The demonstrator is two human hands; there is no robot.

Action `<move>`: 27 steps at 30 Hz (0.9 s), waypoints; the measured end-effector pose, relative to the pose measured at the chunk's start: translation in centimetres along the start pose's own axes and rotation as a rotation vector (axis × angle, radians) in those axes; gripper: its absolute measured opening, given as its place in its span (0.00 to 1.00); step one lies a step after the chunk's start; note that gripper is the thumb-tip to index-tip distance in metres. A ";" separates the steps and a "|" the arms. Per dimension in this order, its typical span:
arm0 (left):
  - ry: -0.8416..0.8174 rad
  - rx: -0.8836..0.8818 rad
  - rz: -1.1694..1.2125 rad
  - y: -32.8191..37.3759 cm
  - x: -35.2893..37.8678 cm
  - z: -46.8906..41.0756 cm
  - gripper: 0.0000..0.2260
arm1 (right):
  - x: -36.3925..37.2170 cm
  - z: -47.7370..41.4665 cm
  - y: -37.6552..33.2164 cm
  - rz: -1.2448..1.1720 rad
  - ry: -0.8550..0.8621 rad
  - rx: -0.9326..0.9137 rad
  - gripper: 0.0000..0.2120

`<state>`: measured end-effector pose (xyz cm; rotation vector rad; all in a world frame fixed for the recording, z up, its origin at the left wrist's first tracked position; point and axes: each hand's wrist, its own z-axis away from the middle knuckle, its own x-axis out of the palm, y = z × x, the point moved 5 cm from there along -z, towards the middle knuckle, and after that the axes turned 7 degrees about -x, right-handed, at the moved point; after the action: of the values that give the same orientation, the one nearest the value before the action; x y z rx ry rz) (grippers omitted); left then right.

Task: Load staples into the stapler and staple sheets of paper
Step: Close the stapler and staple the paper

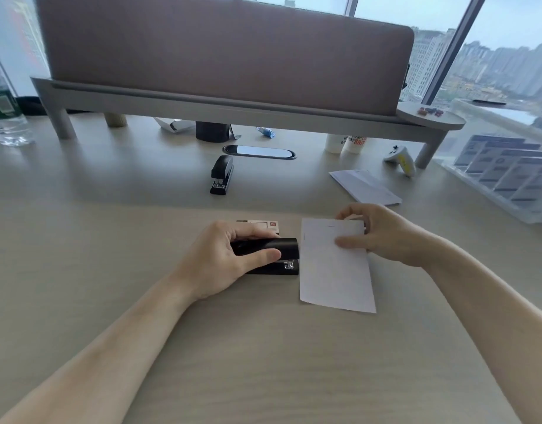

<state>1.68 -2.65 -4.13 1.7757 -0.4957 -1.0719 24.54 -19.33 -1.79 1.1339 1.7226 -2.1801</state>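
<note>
Your left hand (230,258) grips the black stapler (269,255) steady, while your right hand (383,234) pinches the paper sheets (334,270), feeding their edge to its mouth.

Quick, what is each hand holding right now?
Left hand grips the stapler.
Right hand pinches the paper.

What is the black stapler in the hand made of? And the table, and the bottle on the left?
The stapler is probably plastic over metal: its black top looks smooth with a soft sheen. The table looks like pale wood or wood-look laminate, with faint grain lines running across it. The bottle is likely clear plastic, since you can see through it.
</note>
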 end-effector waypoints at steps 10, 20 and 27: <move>-0.007 0.001 -0.007 0.3 0.1 0.2 0.10 | 1.8 2.1 1.4 -0.371 0.066 0.010 0.17; -0.025 0.003 -0.007 0.4 0.1 0.4 0.08 | 3.5 1.5 -0.2 -0.228 0.114 -0.089 0.19; 0.117 0.011 0.017 1.6 -0.4 0.6 0.07 | 3.8 1.4 0.4 -0.268 0.114 -0.120 0.19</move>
<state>1.15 -3.45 -2.63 1.8286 -0.4446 -0.9497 21.47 -19.47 -4.42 1.0706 2.1345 -2.1549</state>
